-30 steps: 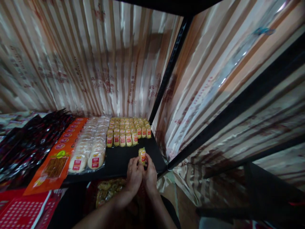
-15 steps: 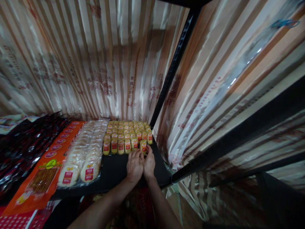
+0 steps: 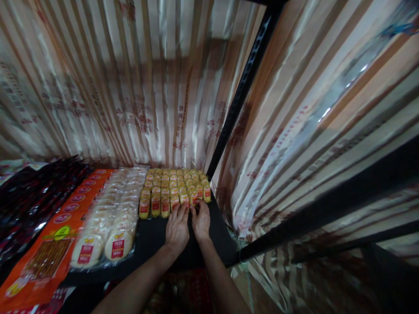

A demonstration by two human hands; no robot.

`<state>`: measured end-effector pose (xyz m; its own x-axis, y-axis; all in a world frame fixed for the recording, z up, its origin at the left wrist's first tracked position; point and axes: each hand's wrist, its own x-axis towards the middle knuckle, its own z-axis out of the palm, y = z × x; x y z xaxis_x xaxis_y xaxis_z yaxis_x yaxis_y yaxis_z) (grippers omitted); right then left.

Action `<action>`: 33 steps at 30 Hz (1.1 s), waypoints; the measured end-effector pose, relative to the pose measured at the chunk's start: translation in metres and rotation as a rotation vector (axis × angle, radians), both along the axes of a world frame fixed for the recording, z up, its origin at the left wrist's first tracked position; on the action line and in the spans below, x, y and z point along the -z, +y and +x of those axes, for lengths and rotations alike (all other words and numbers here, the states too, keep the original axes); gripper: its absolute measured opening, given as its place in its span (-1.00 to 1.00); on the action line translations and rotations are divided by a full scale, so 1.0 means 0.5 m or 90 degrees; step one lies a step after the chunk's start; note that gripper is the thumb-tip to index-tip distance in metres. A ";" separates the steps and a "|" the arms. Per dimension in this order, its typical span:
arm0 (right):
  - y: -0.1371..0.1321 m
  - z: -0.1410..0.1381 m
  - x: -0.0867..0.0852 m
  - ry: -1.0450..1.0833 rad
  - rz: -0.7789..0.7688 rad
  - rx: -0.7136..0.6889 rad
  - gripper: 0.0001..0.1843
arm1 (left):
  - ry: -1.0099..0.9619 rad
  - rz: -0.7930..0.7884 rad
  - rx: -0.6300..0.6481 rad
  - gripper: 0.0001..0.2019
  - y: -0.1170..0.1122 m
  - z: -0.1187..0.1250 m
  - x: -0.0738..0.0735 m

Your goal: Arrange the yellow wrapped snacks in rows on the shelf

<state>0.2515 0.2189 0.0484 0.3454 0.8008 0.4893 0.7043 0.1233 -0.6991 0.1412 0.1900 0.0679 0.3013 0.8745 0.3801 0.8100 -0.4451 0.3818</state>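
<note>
Low in the centre of the frame, the left hand lies flat, its fingers stretched to the front row of yellow packets. Beside it, the right hand curls its fingertips onto one front packet; whether it grips cannot be told. Further left, white round cakes lie on the black shelf.

One head-worn camera looks forward and steeply down at a black shelf, near enough that the left hand and right hand sit just below centre, arms entering from 6 o'clock; a striped curtain fills 12 o'clock.
</note>
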 end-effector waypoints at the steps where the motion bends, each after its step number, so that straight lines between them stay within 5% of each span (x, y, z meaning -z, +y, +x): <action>1: -0.001 0.001 0.000 -0.017 0.000 0.009 -0.76 | 0.006 -0.001 0.006 -0.45 -0.001 0.000 0.003; 16: 0.011 0.000 0.004 0.011 -0.028 0.020 -0.74 | 0.038 0.003 0.017 -0.48 -0.009 0.003 0.009; 25: -0.035 -0.009 -0.013 -0.018 0.003 0.003 -0.67 | -0.005 0.043 0.055 -0.63 -0.021 -0.003 -0.011; 29: -0.080 -0.025 -0.033 -0.008 0.033 -0.021 -0.66 | -0.084 0.058 0.072 -0.67 -0.067 -0.021 -0.022; 33: -0.162 -0.059 -0.050 0.023 0.076 -0.057 -0.69 | -0.174 0.000 0.097 -0.68 -0.170 -0.057 -0.013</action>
